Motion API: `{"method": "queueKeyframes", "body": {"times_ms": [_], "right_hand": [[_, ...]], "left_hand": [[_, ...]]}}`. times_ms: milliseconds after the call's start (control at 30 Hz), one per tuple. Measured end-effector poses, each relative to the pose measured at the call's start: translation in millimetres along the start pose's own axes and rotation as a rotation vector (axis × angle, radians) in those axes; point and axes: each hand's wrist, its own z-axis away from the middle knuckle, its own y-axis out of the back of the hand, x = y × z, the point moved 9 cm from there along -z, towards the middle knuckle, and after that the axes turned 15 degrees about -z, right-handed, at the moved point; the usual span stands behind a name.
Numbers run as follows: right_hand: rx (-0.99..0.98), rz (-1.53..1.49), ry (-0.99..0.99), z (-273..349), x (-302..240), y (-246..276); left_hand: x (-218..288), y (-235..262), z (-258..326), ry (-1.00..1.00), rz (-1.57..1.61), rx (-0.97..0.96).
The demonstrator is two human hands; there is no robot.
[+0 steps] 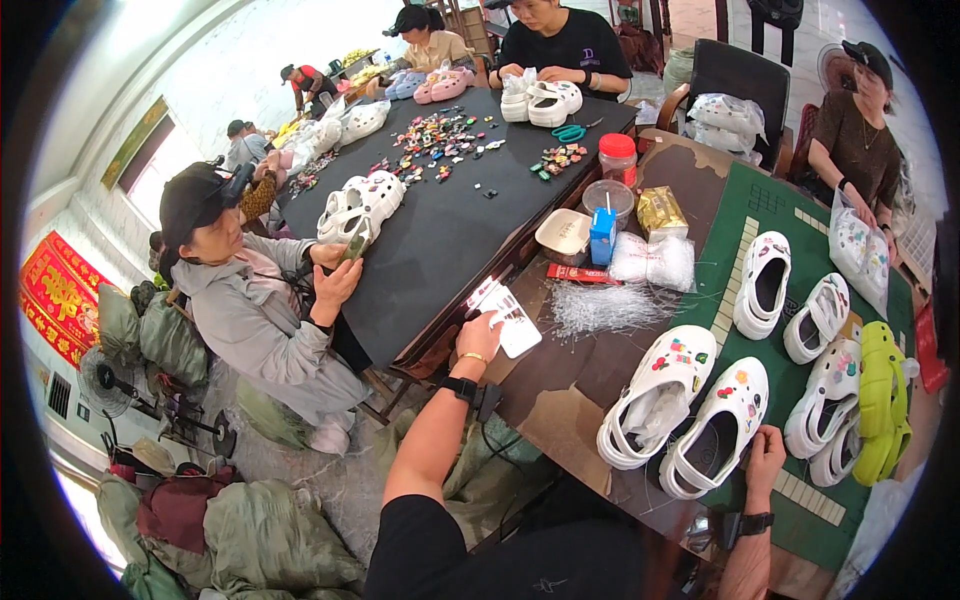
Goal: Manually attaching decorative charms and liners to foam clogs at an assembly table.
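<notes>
My left hand (pixel 479 336) is at the near edge of the table, its fingers closed on the edge of a white card (pixel 517 327) with small pictures on it. My right hand (pixel 766 458) rests beside a white clog (pixel 737 391) decorated with colourful charms, its fingers loosely apart and holding nothing. To the left of that clog stands a matching white clog (pixel 679 362) with clear plastic stuffed inside. Both clogs point away from me.
More white clogs (pixel 764 270) and lime-green clogs (pixel 880 390) stand on the green mat (pixel 745 205). Clear plastic ties (pixel 605 310), a red-lidded jar (pixel 617 158) and tubs lie farther back. A co-worker (pixel 255 290) at the black table handles a white clog (pixel 362 208); loose charms (pixel 445 137) lie beyond.
</notes>
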Motion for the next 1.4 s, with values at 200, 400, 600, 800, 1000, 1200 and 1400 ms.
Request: {"method": "queueKeyframes", "body": {"times_ms": [200,400,600,800,1000,1200,1400], "right_hand": [[0.005,-0.023,-0.003,0.9,2.2,0.8],[0.003,0.024,-0.015,-0.4,2.9,2.8],[0.016,-0.020,0.015,1.0,-0.2,0.1],[0.013,-0.025,-0.028,0.7,9.7,2.2],[0.030,-0.004,0.049,-0.2,-2.8,1.0],[0.026,0.051,0.064,0.3,-12.7,-0.8],[0.047,0.040,0.014,1.4,-11.4,-1.2]], "left_hand": [[-2.6,6.6,4.7,-0.023,0.037,0.093],[-6.3,6.7,8.6,-0.010,0.005,0.094],[-5.1,6.8,12.5,0.010,0.036,0.097],[-2.1,10.8,12.7,0.013,0.031,0.115],[0.0,12.7,12.9,0.020,0.047,0.119],[-2.8,12.3,13.7,0.033,0.088,0.125],[-2.8,18.2,21.2,0.042,0.094,0.158]]}}
